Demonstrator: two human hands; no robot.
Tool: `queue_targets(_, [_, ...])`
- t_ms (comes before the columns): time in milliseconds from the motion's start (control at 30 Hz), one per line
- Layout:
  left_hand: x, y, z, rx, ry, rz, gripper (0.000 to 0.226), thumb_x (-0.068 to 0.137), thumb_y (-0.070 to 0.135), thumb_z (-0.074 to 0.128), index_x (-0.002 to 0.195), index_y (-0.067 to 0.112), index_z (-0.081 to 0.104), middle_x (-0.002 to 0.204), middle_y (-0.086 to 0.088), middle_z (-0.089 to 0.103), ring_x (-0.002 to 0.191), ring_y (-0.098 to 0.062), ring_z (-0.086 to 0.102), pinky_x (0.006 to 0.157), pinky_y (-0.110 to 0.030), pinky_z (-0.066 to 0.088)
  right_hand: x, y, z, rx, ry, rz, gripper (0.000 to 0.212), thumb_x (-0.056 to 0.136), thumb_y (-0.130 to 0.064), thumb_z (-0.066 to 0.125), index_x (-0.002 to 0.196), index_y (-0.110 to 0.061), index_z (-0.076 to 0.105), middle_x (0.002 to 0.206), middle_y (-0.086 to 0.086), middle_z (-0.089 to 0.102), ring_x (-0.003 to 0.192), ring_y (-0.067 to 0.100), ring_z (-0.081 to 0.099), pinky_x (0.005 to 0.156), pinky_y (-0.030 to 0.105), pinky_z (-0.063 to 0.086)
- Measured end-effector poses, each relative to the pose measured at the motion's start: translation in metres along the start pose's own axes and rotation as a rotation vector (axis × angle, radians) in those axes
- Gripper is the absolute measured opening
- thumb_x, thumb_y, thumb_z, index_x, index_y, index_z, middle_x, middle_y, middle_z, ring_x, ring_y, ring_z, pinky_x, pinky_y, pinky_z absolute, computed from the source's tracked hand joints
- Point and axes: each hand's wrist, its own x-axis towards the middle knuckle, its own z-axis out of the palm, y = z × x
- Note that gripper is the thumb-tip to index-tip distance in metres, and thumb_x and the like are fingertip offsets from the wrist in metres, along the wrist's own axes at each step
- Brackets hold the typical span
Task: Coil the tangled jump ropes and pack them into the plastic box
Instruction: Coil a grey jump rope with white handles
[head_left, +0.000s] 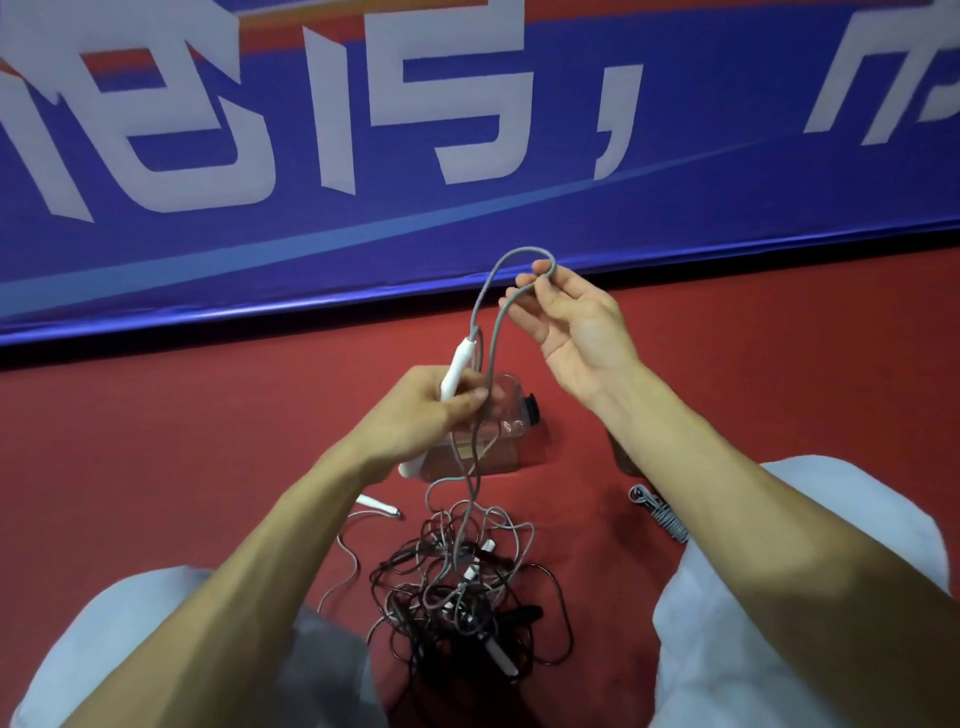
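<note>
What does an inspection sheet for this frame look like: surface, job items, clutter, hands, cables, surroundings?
Surface: red floor; the person sits on it, with knees either side of the ropes.
Job's things: grey jump rope raised in a loop, its tail running down into the tangled pile of black and grey ropes; clear plastic box on the floor behind the left hand, contents unclear; coiled grey rope lying by the right forearm.
Clutter: nothing seen.
Hands: left hand grips the white handle; right hand pinches the top of the loop.
Cables: nothing seen.
Surroundings: blue banner with white lettering along the far edge.
</note>
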Motion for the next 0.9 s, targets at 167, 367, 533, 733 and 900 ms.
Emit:
queue_targets(167, [-0.002,0.001,0.004,-0.084,-0.008,0.010,0.019,0.100,0.011,0.052,0.090,0.003,0.067,0.079,-0.010,0.072,0.071,-0.012,0.071,0.065,-0.022,0.056,0.005,0.003,-0.004,-0.082,0.144,0.055,0.005,0.094,0.004,0.055,0.094,0.003,0.059,0.078,0.012,0.065,0.065,0.017,0.068,0.064,0.027,0.058])
queue_targets(367, [-0.001,0.012,0.003,-0.397,0.189,0.051,0.018,0.101,0.012,0.049,0.090,0.009,0.063,0.076,-0.007,0.073,0.078,-0.025,0.074,0.065,-0.027,0.058,-0.001,0.011,-0.010,-0.369,0.129,0.201,0.005,0.093,0.000,0.057,0.093,-0.002,0.063,0.084,0.012,0.068,0.069,0.022,0.067,0.062,0.028,0.059])
queue_targets(533, [-0.001,0.022,-0.011,-0.723,0.337,0.055,0.018,0.102,0.013,0.047,0.097,0.004,0.061,0.083,-0.010,0.074,0.086,-0.027,0.073,0.070,-0.030,0.061,-0.008,0.024,-0.006,-0.746,-0.068,0.321,0.023,0.091,0.010,0.047,0.095,-0.005,0.064,0.086,0.009,0.069,0.074,0.016,0.067,0.069,0.029,0.060])
queue_targets(733, [0.000,0.022,-0.025,-0.995,0.409,0.058,0.014,0.102,0.010,0.046,0.097,0.003,0.057,0.088,-0.014,0.074,0.093,-0.030,0.073,0.082,-0.038,0.060,-0.014,0.036,-0.007,-0.843,-0.383,0.501,0.038,0.085,0.020,0.041,0.099,-0.007,0.065,0.105,0.016,0.067,0.096,0.024,0.065,0.095,0.038,0.050])
queue_targets(900, [0.000,0.020,-0.034,-1.318,0.377,0.082,0.016,0.102,0.008,0.044,0.099,0.001,0.058,0.090,-0.014,0.074,0.089,-0.028,0.074,0.087,-0.040,0.058,-0.019,0.040,0.000,-0.867,-0.391,0.298,0.018,0.091,0.006,0.058,0.091,-0.011,0.063,0.087,0.010,0.066,0.083,0.020,0.064,0.084,0.045,0.056])
